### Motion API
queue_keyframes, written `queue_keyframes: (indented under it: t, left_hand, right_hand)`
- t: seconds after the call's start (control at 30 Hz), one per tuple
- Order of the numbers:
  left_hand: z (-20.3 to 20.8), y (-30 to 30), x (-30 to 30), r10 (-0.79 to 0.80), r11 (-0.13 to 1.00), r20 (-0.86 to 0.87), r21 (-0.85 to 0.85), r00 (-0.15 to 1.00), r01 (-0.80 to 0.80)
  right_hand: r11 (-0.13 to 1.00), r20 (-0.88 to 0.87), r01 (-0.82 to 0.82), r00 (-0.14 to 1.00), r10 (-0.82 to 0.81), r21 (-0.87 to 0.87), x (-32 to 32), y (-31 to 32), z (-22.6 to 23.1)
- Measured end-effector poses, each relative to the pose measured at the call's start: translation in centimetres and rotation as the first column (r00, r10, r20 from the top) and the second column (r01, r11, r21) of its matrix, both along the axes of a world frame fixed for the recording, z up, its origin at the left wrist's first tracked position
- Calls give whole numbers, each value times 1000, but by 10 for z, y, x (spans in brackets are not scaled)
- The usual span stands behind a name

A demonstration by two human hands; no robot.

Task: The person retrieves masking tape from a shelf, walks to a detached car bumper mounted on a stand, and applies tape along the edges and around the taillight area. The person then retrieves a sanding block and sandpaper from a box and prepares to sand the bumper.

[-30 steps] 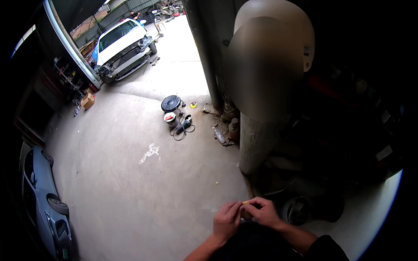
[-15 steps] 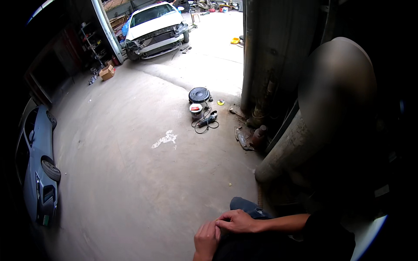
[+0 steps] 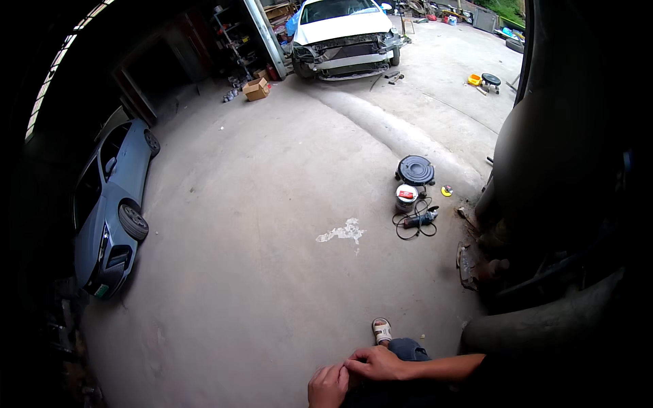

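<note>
At the lower edge my left hand (image 3: 328, 387) and my right hand (image 3: 375, 363) meet fingertip to fingertip, close to my body. Both have curled, closed fingers; whatever they may pinch is hidden or too small to make out. Just beyond them show a knee in blue cloth (image 3: 408, 349) and a foot in a light sandal (image 3: 382, 330). Farther off on the concrete floor stand a black round wheeled stool (image 3: 415, 170), a bucket with a red item on top (image 3: 406, 195) and an angle grinder (image 3: 420, 219) with its cord looped around. No hand touches these.
A blue-grey car (image 3: 112, 197) stands at left. A white car (image 3: 347, 34) with its front bumper stripped off is at the far side, near a cardboard box (image 3: 256, 89). A yellow disc (image 3: 447, 191) lies by the stool. Dark pipes (image 3: 544, 319) line the right.
My view has swung right, so the cars, stool and grinder sit farther left relative to me no longer centred alike; my hands stay together.
</note>
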State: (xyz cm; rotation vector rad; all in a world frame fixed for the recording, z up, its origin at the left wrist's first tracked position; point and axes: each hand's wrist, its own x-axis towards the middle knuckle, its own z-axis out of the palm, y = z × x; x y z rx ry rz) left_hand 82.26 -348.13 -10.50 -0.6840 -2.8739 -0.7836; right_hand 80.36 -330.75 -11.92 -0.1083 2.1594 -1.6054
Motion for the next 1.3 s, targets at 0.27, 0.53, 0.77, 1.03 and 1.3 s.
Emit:
queue_keyframes:
  t: [0.27,0.53,0.77,1.03,1.3]
  left_hand:
    - [19,18,-151,257,913,196,271,946,-304]
    - [-23,7,-342,102,713,571,529,815,-460]
    - [-3,-30,-542,-108,604,504,718,857,-346]
    - [34,-66,-743,-286,617,491,751,823,-234]
    - [2,-74,-955,-458,437,423,873,781,-217]
  right_hand:
    - [999,49,2,999,1,-54,-160,10,22]
    - [959,153,223,968,-197,-174,-339,5,2]
    - [903,259,148,965,-42,-403,-543,-13,33]
    - [594,515,398,857,31,-699,-725,-47,45]
    - [364,511,396,801,311,-843,-944,-49,20]
